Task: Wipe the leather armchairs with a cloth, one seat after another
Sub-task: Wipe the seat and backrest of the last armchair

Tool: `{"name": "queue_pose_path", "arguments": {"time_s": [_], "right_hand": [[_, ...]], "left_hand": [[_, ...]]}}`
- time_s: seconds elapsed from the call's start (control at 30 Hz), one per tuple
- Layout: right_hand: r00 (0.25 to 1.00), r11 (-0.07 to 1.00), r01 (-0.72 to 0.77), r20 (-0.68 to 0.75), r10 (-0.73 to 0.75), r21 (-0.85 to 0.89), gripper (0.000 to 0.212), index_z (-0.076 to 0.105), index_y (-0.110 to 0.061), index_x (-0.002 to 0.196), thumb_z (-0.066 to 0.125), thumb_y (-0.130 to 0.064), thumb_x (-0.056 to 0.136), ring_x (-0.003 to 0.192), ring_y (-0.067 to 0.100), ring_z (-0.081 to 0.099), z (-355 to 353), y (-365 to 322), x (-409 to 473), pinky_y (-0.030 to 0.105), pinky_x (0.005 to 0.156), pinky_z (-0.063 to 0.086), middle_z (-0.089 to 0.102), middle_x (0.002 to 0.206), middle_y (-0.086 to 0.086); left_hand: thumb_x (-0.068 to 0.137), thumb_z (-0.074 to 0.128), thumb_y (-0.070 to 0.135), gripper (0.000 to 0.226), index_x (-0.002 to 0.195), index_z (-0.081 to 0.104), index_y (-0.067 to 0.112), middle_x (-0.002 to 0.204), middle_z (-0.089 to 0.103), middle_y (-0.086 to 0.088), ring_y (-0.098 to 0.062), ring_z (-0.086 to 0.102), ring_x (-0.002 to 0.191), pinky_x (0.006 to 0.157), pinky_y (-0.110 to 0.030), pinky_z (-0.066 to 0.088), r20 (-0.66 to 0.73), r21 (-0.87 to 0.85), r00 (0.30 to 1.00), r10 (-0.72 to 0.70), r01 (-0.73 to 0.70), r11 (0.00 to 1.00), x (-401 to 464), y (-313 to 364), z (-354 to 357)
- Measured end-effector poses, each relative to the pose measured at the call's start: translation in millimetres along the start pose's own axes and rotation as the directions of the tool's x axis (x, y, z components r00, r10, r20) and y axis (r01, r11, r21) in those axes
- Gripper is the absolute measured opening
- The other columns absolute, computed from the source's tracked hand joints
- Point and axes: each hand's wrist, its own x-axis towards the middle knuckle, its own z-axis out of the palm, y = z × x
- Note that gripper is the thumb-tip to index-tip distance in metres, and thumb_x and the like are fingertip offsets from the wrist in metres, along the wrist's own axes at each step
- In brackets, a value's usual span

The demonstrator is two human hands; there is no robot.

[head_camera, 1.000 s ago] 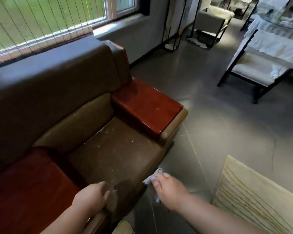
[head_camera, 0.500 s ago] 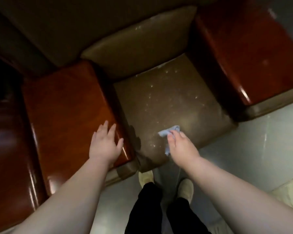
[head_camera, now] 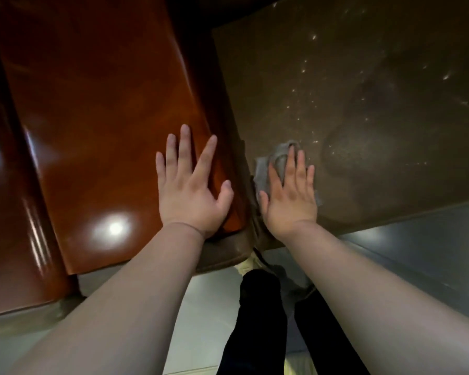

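Bracing on the glossy reddish-brown wooden armrest (head_camera: 100, 104), the person's left hand (head_camera: 191, 190) is lying flat, fingers straight and spread, gripping nothing; likely steadying the body while leaning over. Just right of it, the right hand (head_camera: 290, 196) is pressing a small crumpled grey cloth (head_camera: 279, 161) onto the front left corner of the dark brown leather seat cushion (head_camera: 377, 90), fingers extended, palm bearing down so the cloth drags with it. Pale specks are dotting the cushion further right, so most of this seat seems yet unwiped.
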Motion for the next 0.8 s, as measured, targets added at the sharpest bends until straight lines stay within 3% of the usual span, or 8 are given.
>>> {"name": "queue_pose_path", "arguments": {"time_s": [0.13, 0.2, 0.3, 0.4, 0.5, 0.63, 0.73, 0.8], "right_hand": [[0.894, 0.893, 0.447, 0.068, -0.444, -0.048, 0.068, 0.004, -0.009, 0.165, 0.021, -0.04, 0.107, 0.158, 0.031, -0.015, 19.9, 8.8, -26.4, 0.046, 0.127, -0.011, -0.004, 0.173, 0.017], [0.887, 0.873, 0.462, 0.075, -0.456, -0.154, 0.066, 0.005, -0.014, 0.166, 0.021, -0.042, 0.108, 0.157, 0.029, -0.017, 12.6, 37.3, -17.5, 0.046, 0.127, -0.012, -0.005, 0.173, 0.013], [0.997, 0.987, 0.017, -0.074, -0.029, -0.16, 0.072, 0.02, -0.012, 0.164, 0.036, -0.044, 0.102, 0.158, 0.038, -0.01, -12.7, 84.9, 8.4, 0.052, 0.127, -0.006, 0.007, 0.17, 0.023], [0.945, 0.943, -0.321, -0.089, 0.314, -0.086, 0.078, 0.023, -0.001, 0.16, 0.038, -0.041, 0.095, 0.156, 0.05, -0.003, -24.3, 66.0, 4.6, 0.06, 0.127, -0.003, 0.006, 0.165, 0.036], [0.999, 0.99, 0.031, -0.008, -0.032, -0.138, 0.084, -0.007, 0.001, 0.161, 0.031, -0.044, 0.102, 0.154, 0.048, -0.018, 9.4, 11.5, -27.6, 0.057, 0.127, -0.008, -0.017, 0.165, 0.033], [0.885, 0.886, 0.443, -0.089, -0.456, -0.134, 0.068, 0.021, -0.015, 0.164, 0.036, -0.038, 0.103, 0.16, 0.03, 0.004, 28.1, 37.6, -28.3, 0.045, 0.128, -0.001, 0.013, 0.172, 0.013], [0.977, 0.995, 0.018, -0.21, -0.04, -0.102, 0.069, 0.024, -0.019, 0.164, 0.029, -0.045, 0.1, 0.16, 0.031, 0.001, 13.6, 88.5, -12.9, 0.043, 0.128, -0.009, 0.014, 0.172, 0.015], [0.894, 0.926, -0.361, -0.242, 0.378, 0.112, 0.073, 0.012, -0.02, 0.166, 0.028, -0.047, 0.1, 0.159, 0.036, -0.001, 8.4, 100.8, -15.5, 0.05, 0.129, -0.005, 0.012, 0.17, 0.024]], "left_hand": [[0.093, 0.047, 0.061, 0.082, 0.166, 0.015, 0.041, 0.177, -0.007, -0.002, -0.03, -0.005, 0.163, 0.131, -0.054, 0.001, -0.024, 0.004, 1.0, 0.003, -0.003, 1.0, -1.4, 0.7, 1.7], [0.093, 0.046, 0.062, 0.082, 0.166, 0.015, 0.041, 0.177, -0.008, -0.002, -0.03, -0.005, 0.163, 0.131, -0.055, 0.002, -0.031, -0.009, 1.0, 0.004, -0.004, 1.0, -1.3, -0.2, 2.9], [0.094, 0.043, 0.064, 0.08, 0.166, 0.015, 0.041, 0.177, -0.008, 0.0, -0.03, -0.006, 0.163, 0.131, -0.055, 0.001, -0.029, -0.028, 1.0, 0.01, -0.011, 1.0, -1.2, -0.8, 3.4], [0.094, 0.043, 0.064, 0.08, 0.166, 0.017, 0.041, 0.177, -0.007, -0.001, -0.03, -0.006, 0.163, 0.131, -0.055, 0.002, -0.036, -0.036, 0.999, 0.006, -0.007, 0.999, -2.7, -0.9, 1.3], [0.094, 0.046, 0.064, 0.08, 0.165, 0.016, 0.042, 0.177, -0.007, 0.0, -0.029, -0.006, 0.163, 0.131, -0.055, 0.002, -0.04, -0.027, 0.999, -0.001, 0.0, 1.0, -2.8, -1.6, 1.7], [0.095, 0.044, 0.066, 0.079, 0.165, 0.015, 0.042, 0.177, -0.007, 0.0, -0.029, -0.006, 0.163, 0.131, -0.054, 0.002, -0.057, -0.026, 0.998, 0.015, -0.016, 1.0, -3.0, -1.6, 4.0], [0.094, 0.039, 0.068, 0.08, 0.165, 0.014, 0.043, 0.177, -0.007, 0.0, -0.029, -0.007, 0.163, 0.131, -0.053, 0.0, -0.063, -0.043, 0.998, 0.015, -0.018, 0.999, -2.3, -2.5, 4.3], [0.093, 0.038, 0.068, 0.08, 0.165, 0.014, 0.042, 0.177, -0.006, -0.001, -0.029, -0.006, 0.163, 0.131, -0.053, 0.001, -0.076, -0.049, 0.997, 0.021, -0.025, 0.999, -2.6, -1.9, 4.5]]}}
